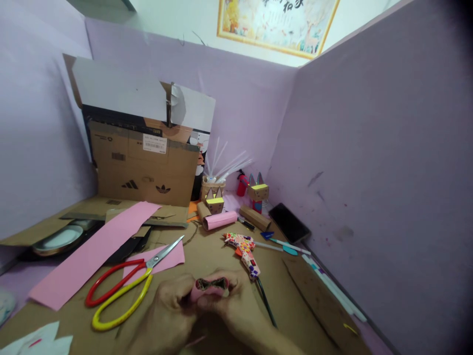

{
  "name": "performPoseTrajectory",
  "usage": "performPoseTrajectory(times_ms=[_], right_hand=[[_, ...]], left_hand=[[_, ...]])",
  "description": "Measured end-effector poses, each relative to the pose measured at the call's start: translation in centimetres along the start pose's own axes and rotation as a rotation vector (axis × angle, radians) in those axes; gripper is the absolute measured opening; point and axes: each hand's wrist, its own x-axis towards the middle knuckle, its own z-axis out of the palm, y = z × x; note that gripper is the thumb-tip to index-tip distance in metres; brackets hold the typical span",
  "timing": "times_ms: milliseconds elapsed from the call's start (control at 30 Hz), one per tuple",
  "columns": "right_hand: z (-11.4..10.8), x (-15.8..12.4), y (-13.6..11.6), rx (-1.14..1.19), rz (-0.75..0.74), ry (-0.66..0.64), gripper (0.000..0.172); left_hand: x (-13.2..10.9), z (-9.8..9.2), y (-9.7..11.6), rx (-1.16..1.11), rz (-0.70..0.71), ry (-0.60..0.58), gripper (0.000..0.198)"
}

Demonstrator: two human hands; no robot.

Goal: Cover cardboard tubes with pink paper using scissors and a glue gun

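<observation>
Both my hands meet low in the middle of the view around a small cardboard tube wrapped in pink paper (211, 286). My left hand (170, 308) grips its left side with curled fingers. My right hand (236, 308) pinches its right side. The tube is squashed flat, and its open end faces the camera. Red and yellow handled scissors (125, 286) lie just left of my hands on a pink paper scrap (168, 259). A patterned glue gun (244, 252) lies just beyond my right hand, its black cord (266, 303) running past my wrist.
A long pink paper strip (92, 254) lies at the left. An open cardboard box (142, 167) stands at the back. A pink-wrapped roll (219, 220), paper tube figures (257, 193), a cup of glue sticks (212, 185), a dark phone (289, 222) and pens (286, 245) sit beyond. Purple walls enclose the desk.
</observation>
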Motion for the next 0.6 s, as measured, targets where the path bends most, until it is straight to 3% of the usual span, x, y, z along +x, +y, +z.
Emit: performPoseTrajectory(times_ms=[167, 333, 467, 533, 600], right_hand=[[-1.2, 0.0, -0.5, -0.066, -0.115, -0.045, 0.037], [-1.7, 0.2, -0.9, -0.244, -0.178, -0.070, 0.024], [-1.6, 0.2, -1.1, -0.277, -0.251, -0.102, 0.021], [-1.8, 0.3, -1.0, -0.259, -0.264, -0.153, 0.024], [-2.1, 0.3, -0.5, -0.246, -0.251, -0.182, 0.030]], left_hand=[[-0.1, -0.6, 1.5, 0.075, 0.066, -0.051, 0.018], [-0.7, -1.2, 1.5, 0.134, 0.085, 0.006, 0.024], [-1.1, -1.9, 0.1, 0.161, 0.250, 0.168, 0.030], [-1.0, -2.3, -0.4, 0.067, 0.307, 0.132, 0.028], [-0.6, -2.7, -0.8, -0.084, 0.312, 0.013, 0.026]])
